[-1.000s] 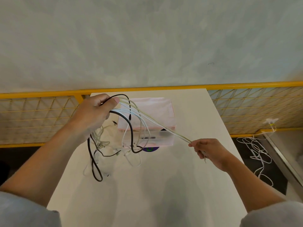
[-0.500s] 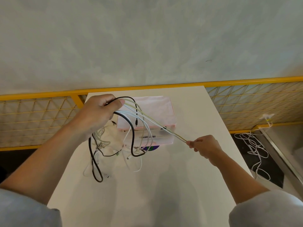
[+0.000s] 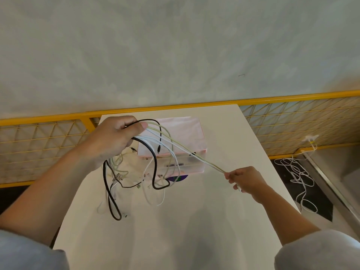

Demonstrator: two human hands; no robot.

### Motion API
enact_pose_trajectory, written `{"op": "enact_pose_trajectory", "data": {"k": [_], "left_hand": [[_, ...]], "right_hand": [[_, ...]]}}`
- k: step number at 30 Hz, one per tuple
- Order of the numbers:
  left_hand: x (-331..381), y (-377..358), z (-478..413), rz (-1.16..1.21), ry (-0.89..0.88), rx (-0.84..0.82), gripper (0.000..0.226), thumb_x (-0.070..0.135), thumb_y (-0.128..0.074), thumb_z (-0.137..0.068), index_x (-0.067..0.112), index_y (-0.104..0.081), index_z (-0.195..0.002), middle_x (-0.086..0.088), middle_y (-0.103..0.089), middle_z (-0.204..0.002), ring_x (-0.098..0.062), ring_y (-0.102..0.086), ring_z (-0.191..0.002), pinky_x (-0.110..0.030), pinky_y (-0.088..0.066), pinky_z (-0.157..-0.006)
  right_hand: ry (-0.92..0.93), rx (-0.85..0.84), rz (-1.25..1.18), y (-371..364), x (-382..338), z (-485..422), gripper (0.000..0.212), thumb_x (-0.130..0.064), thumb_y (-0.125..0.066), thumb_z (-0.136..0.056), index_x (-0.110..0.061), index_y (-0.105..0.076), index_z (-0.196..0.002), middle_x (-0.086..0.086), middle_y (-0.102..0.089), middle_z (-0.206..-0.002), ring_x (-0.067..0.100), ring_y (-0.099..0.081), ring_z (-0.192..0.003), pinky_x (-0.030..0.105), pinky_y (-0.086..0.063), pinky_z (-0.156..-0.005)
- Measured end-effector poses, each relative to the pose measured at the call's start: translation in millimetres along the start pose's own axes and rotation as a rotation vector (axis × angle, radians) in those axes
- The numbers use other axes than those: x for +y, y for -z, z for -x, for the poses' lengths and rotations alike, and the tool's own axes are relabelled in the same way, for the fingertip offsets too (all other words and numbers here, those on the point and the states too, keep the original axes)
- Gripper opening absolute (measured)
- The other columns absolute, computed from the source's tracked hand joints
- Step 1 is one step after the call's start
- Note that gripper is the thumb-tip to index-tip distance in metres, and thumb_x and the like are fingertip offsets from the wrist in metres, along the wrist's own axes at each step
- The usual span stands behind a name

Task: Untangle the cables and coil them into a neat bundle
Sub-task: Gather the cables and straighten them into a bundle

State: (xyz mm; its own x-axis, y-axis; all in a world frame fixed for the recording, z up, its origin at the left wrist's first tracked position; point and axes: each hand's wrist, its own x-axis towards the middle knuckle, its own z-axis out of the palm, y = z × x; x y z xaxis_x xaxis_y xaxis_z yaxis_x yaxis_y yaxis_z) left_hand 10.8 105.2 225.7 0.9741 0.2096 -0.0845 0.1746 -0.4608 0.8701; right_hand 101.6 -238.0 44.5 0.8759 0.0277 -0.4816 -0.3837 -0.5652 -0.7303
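Two hands, one tangle of cables (image 3: 136, 172)
The left hand (image 3: 115, 139) grips the gathered bunch, black and white loops hanging below it; a pale cable (image 3: 187, 151) runs taut from it to the pinching right hand (image 3: 245, 180).

Left hand (image 3: 115, 139) raised, back toward the camera. Fingers (image 3: 124, 121) curled, thumb pressed across the front; grips a bunch of black and white cables (image 3: 155, 164) hanging below it. Left forearm bare, rising from the lower left corner, with a grey left sleeve (image 3: 29, 252) at the upper arm.

Right hand (image 3: 246, 179) lower and well apart to the right. Its fingers pinch pale cream cable strands (image 3: 194, 153) drawn taut up to the left hand. Right wrist straight; bare forearm slants in from the lower right, grey right sleeve (image 3: 319, 250) at the frame edge.
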Motion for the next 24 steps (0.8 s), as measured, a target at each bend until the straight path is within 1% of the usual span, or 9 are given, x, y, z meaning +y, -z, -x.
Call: {"op": "enact_pose_trajectory", "data": {"k": [2, 4, 7, 9, 13, 16, 18, 21, 24], "left_hand": [[1.2, -4.3, 1.7, -0.009, -0.018, -0.025, 0.043, 0.033, -0.06, -0.098, -0.006, -0.049, -0.084, 0.009, -0.023, -0.055, -0.012, -0.022, -0.049, -0.019, -0.019, -0.042], [3.3, -8.5, 4.1, 0.001, -0.029, -0.05, 0.043, 0.032, -0.06, -0.098, -0.008, -0.048, -0.085, 0.01, -0.023, -0.055, -0.009, -0.023, -0.046, -0.015, -0.022, -0.04], [5.0, -10.9, 9.2, 0.046, -0.019, -0.127, 0.037, 0.035, -0.06, -0.096, 0.003, -0.053, -0.079, 0.008, -0.023, -0.059, -0.01, -0.021, -0.047, -0.018, -0.02, -0.042], [6.3, -11.5, 12.9, 0.041, -0.016, -0.201, 0.036, 0.039, -0.062, -0.094, 0.008, -0.051, -0.077, 0.006, -0.023, -0.061, -0.011, -0.02, -0.049, -0.022, -0.017, -0.045], [8.6, -18.5, 18.3, 0.038, -0.018, -0.274, 0.037, 0.035, -0.061, -0.095, -0.002, -0.056, -0.094, 0.007, -0.028, -0.059, -0.01, -0.023, -0.049, -0.021, -0.019, -0.044], [10.1, -29.6, 23.3, 0.047, -0.044, -0.327, 0.026, 0.034, -0.058, -0.098, 0.011, -0.057, -0.084, 0.008, -0.03, -0.06, -0.012, -0.024, -0.052, -0.025, -0.017, -0.047], [9.9, -37.7, 26.4, 0.031, -0.068, -0.337, 0.026, 0.032, -0.056, -0.1, 0.011, -0.056, -0.086, 0.008, -0.032, -0.059, -0.012, -0.025, -0.052, -0.022, -0.019, -0.046], [8.7, -47.5, 29.8, -0.016, -0.088, -0.327, 0.026, 0.034, -0.053, -0.101, 0.011, -0.059, -0.09, 0.01, -0.034, -0.057, -0.01, -0.027, -0.051, -0.018, -0.022, -0.043], [7.3, -52.5, 31.2, -0.028, -0.072, -0.356, 0.026, 0.033, -0.05, -0.103, 0.013, -0.059, -0.09, 0.012, -0.034, -0.056, -0.007, -0.027, -0.049, -0.016, -0.022, -0.042]], "right_hand": [[-0.001, 0.067, 0.044, -2.8, 1.0, -1.2, 0.014, -0.026, -0.077, -0.088, -0.022, -0.08, -0.076, 0.002, -0.076, -0.083, 0.02, -0.066, -0.07, 0.028, -0.052, -0.056], [-0.015, 0.105, 0.081, -4.4, 3.0, -1.2, 0.015, -0.029, -0.075, -0.089, -0.024, -0.08, -0.076, -0.001, -0.075, -0.081, 0.021, -0.069, -0.075, 0.036, -0.059, -0.068], [0.004, 0.125, 0.079, -5.3, 8.9, -1.8, 0.019, -0.026, -0.071, -0.093, -0.026, -0.078, -0.076, -0.003, -0.075, -0.083, 0.021, -0.068, -0.083, 0.043, -0.061, -0.082], [0.035, 0.128, 0.057, -5.3, 13.2, -0.4, 0.022, -0.022, -0.067, -0.096, -0.026, -0.076, -0.076, -0.004, -0.075, -0.083, 0.019, -0.068, -0.086, 0.039, -0.06, -0.081], [0.1, 0.043, 0.061, -11.1, 20.4, 5.0, 0.027, -0.01, -0.057, -0.096, -0.02, -0.075, -0.078, -0.004, -0.074, -0.087, 0.02, -0.067, -0.09, 0.032, -0.051, -0.077], [0.148, -0.014, 0.059, -19.6, 21.9, 5.9, 0.017, -0.014, -0.066, -0.094, -0.023, -0.075, -0.084, -0.007, -0.074, -0.097, 0.018, -0.067, -0.1, 0.036, -0.052, -0.091], [0.194, -0.048, 0.047, -24.3, 15.2, 9.0, 0.009, -0.019, -0.073, -0.09, -0.027, -0.074, -0.096, -0.007, -0.073, -0.107, 0.017, -0.067, -0.107, 0.038, -0.052, -0.099], [0.259, -0.106, -0.011, -24.2, -17.5, 25.1, 0.047, -0.016, -0.078, -0.086, -0.03, -0.062, -0.128, -0.005, -0.069, -0.118, 0.017, -0.067, -0.108, 0.037, -0.053, -0.098], [0.459, -0.211, -0.038, -18.2, -60.5, 49.0, 0.064, -0.007, -0.079, -0.083, -0.032, -0.056, -0.138, -0.01, -0.067, -0.124, 0.014, -0.062, -0.116, 0.029, -0.052, -0.094]]}}
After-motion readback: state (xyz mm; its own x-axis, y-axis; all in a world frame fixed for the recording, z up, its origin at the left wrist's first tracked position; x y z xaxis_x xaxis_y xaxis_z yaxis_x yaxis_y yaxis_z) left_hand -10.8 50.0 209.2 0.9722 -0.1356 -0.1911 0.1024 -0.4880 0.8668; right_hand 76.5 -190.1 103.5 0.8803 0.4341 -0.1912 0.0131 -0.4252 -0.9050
